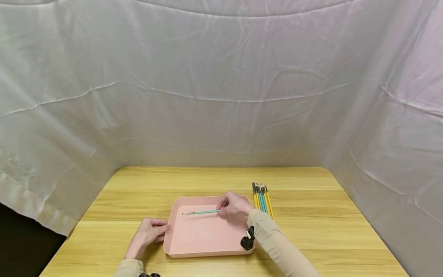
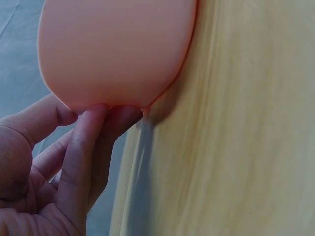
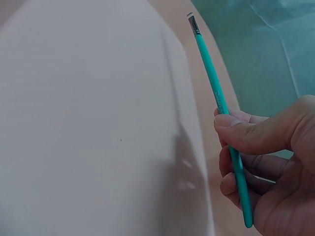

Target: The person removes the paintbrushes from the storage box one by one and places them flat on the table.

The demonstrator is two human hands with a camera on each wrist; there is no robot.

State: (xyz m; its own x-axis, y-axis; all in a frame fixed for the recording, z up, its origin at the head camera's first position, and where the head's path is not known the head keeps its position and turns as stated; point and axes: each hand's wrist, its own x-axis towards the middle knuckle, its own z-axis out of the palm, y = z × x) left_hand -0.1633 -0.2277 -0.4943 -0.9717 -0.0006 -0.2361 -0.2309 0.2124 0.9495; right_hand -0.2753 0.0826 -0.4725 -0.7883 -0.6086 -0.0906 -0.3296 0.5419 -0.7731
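Observation:
A pink rectangular tray (image 1: 209,253) lies on the wooden table. At its left end, my left hand (image 1: 148,232) holds the wall; in the left wrist view the fingers (image 2: 81,152) meet the tray's outer side (image 2: 118,54), one reaching up toward the rim. Over the tray's far right part, my right hand (image 1: 233,204) pinches a teal-handled paintbrush (image 1: 206,212), its bristle end pointing left. The right wrist view shows the thumb (image 3: 241,132) and curled fingers around the paintbrush's handle (image 3: 209,69), with its shadow falling on the tray floor (image 3: 98,113).
Several yellow- and teal-handled paintbrushes (image 1: 263,198) lie side by side just right of the tray, bristles away from me, partly hidden by the right forearm. The table (image 1: 322,227) is bounded by grey fabric (image 1: 221,127) behind and at the sides.

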